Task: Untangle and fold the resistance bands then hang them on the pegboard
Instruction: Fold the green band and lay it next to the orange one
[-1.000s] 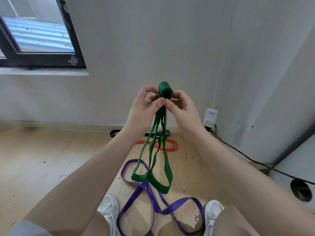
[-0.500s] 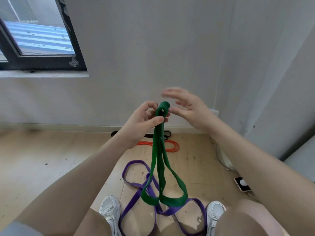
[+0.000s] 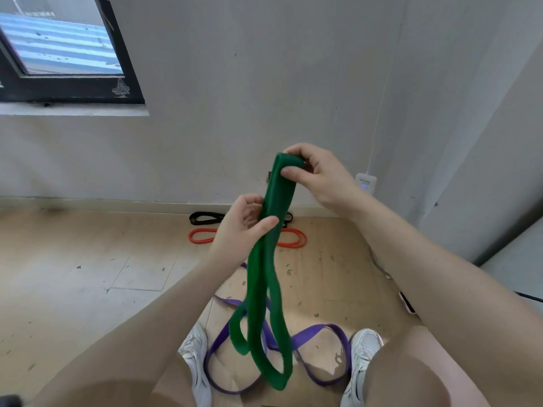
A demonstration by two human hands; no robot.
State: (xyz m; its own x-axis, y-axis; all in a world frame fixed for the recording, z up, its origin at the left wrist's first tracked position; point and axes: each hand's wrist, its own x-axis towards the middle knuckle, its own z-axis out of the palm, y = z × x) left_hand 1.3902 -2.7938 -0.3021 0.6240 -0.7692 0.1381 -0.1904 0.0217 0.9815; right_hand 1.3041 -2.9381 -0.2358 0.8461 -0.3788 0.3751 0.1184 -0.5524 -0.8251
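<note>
A wide green resistance band point(image 3: 264, 289) hangs in front of me, doubled over, its loops dangling between my shoes. My right hand point(image 3: 317, 174) pinches the folded top end of the green band between thumb and fingers. Lower down, my left hand point(image 3: 244, 227) grips the gathered strands, thumb across the front. A purple band point(image 3: 323, 333) lies in loose loops on the floor under the green one. Further off by the wall lie a red band point(image 3: 202, 236) and a black band point(image 3: 205, 217). No pegboard is in view.
My two white shoes point(image 3: 195, 356) stand on the wooden floor on either side of the purple loops. A white wall plug point(image 3: 365, 182) with a blue light and a cable sits at the right. A window point(image 3: 58, 48) is at the upper left.
My right hand, free half a second ago, has taken hold of the green band's top end and lifted it. My left hand has slid lower along the strands.
</note>
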